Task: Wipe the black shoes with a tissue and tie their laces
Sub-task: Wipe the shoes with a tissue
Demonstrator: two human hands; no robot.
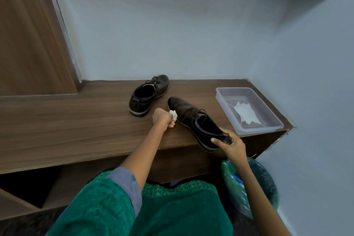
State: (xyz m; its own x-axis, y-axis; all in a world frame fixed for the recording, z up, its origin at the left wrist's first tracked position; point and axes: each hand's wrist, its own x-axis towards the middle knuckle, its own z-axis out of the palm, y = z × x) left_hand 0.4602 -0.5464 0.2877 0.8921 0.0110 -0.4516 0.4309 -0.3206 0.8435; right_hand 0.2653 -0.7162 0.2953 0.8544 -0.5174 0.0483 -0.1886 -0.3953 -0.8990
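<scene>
Head view: left hand (pixel 162 119) grips tissue (pixel 174 115) against near shoe (pixel 195 120); right hand (pixel 229 144) grips its heel. Shoe lies diagonally on bench (pixel 76 126), toe pointing away and left.

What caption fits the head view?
Left hand wipes near shoe with tissue; right hand grips its heel.

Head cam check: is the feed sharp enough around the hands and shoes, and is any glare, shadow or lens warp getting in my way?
Head view: the left hand holding the tissue and the right hand at the near shoe's heel are sharp; soft, even light, no glare; the shoe openings go solid black; wide-angle warp bows the shelf edges and wall lines.
</scene>
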